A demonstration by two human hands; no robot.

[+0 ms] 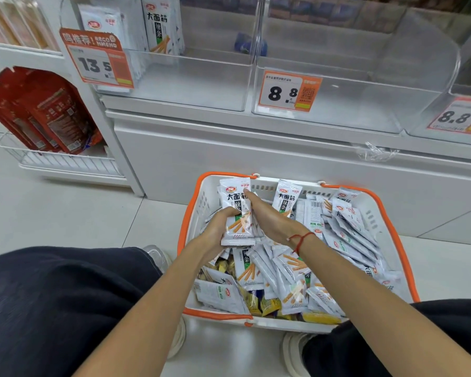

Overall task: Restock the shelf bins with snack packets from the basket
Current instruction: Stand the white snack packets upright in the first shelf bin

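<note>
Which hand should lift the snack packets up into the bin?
Probably the left hand: its fingers already curl round the held packets, and the matching bin sits up on the left. The right hand only steadies them.

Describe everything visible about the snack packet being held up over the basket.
The held packet is a white, glossy plastic sachet with a red oval logo, large black characters, a green stripe and printed orange sticks. It is sealed, upright, facing the camera, seemingly fronting a small stack. The left hand grips its lower left edge; the right hand touches its top right side. It sits above the white, orange-rimmed basket full of similar packets.
</note>
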